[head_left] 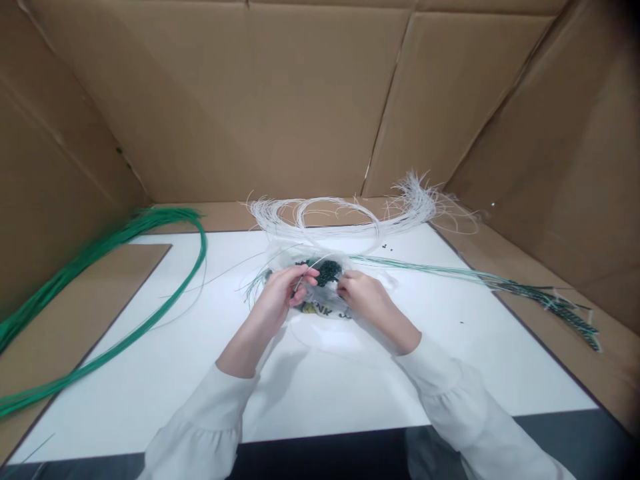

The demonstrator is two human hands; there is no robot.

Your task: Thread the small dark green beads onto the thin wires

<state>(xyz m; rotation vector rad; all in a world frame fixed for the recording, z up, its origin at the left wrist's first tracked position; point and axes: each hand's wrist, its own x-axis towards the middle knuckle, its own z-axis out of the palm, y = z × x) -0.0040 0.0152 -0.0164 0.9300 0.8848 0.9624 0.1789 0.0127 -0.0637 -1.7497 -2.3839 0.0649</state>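
Note:
A clear plastic bag [333,297] with dark lettering and a yellow patch lies on the white board, opened around a heap of small dark green pieces [329,272]. At the bag's left side, my left hand [285,290] is closed, with a thin white strand [320,259] between thumb and fingers. My right hand [365,292] pinches its fingertips together at the right of the heap, touching or close to the bag. What those fingertips hold is too small to make out.
A long bundle of green strands [193,267] curves along the left. Loose white strands [345,230] lie coiled at the back. Green strands with dark threaded ends [570,313] extend right. Cardboard walls [320,100] enclose the white board [450,360]. Tiny dark bits [385,247] lie behind the bag.

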